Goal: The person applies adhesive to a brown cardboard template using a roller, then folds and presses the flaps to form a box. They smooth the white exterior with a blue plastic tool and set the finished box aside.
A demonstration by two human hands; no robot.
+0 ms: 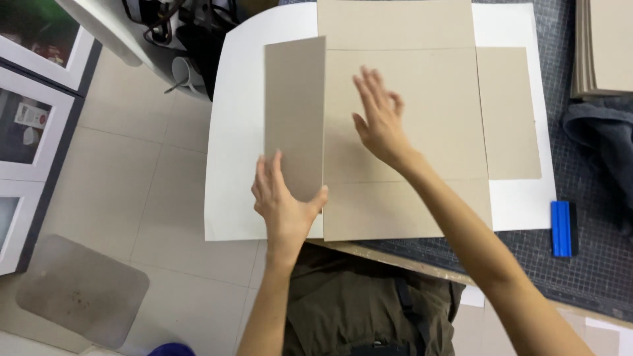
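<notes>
1. Head view, the work: a grey card blank (402,125) lies flat on a white sheet (231,165), which rests on a dark cutting mat (593,264) and overhangs its edge above the tiled floor (145,158).
2. The blank's left flap (295,112) stands tilted up along its crease, while the right flap (509,112) and the top flap (395,23) lie flat.
3. The left hand (285,201) grips the left flap at its near end, thumb on the inner side and fingers spread on the outer face, closed on the board.
4. The right hand (379,118) is open, fingers spread, flat on the middle panel just beside the crease; it grasps nothing.
5. Doing the fold well, as I judge it: keep the right palm pressing close to the crease so the panel does not lift or slide, and bring the flap over evenly along its whole length, so the far end does not lag and the fold does not run crooked.
6. The grip at the near end alone may let the flap twist; a hold nearer the middle would steady it.
7. Around: a blue squeegee (564,227) lies on the mat, well apart from both hands, with a dark cloth (603,138) and a stack of boards (603,46) at the right.
</notes>
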